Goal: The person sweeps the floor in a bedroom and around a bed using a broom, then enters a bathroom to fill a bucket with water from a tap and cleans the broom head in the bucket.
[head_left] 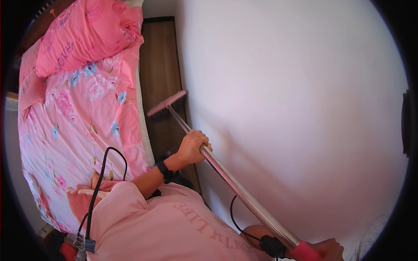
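A broom with a pink head and a long metal handle slants across the middle of the view. Its dark bristles are over the wooden floor strip between bed and wall. My left hand is closed around the handle's lower part, with a black band on that wrist. At the lower right, my right hand is wrapped around the pink grip at the handle's upper end; its fingers are partly cut off by the dark rim.
A bed with a pink flowered sheet stands on the left, a pink pillow at its far end. The white wall rises close on the right. Between them runs the narrow brown floor. Black cables loop near my body.
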Motion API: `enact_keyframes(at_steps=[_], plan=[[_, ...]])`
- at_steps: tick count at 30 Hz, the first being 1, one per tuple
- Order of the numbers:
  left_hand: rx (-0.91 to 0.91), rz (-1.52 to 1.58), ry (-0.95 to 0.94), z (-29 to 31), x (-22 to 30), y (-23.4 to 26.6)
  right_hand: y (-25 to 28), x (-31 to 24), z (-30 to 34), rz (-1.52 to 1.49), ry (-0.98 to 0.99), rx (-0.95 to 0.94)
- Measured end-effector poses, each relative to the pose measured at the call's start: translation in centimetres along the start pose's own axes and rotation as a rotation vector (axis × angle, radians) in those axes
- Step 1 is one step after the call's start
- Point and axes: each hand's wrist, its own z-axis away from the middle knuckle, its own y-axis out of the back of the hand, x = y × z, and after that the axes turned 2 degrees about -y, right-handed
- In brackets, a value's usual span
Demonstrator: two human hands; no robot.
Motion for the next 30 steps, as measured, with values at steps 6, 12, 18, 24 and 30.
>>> enact_keyframes(at_steps=[6, 12, 18, 24, 30], plan=[[0.117, -0.041, -0.109, -5.0, -3.3, 1.6, 2.1, 4.1, 0.0, -0.151, -0.187, -0.162], [0.076, -0.139, -0.061, -7.9, -14.7, 2.4, 3.9, 10.3, 6.6, 0.022, -0.312, -0.01], [-0.025, -0.102, 0.115, -2.0, -29.0, -1.7, 6.8, 18.9, 16.7, 0.357, -0.776, -0.025], [-0.473, -0.268, 0.308, 4.1, -29.6, -6.5, 7.4, 15.9, 21.9, 0.452, -1.002, 0.076], [-0.607, -0.36, 0.252, 10.6, -27.1, -8.4, 5.6, 9.9, 25.3, 0.409, -0.986, 0.085]])
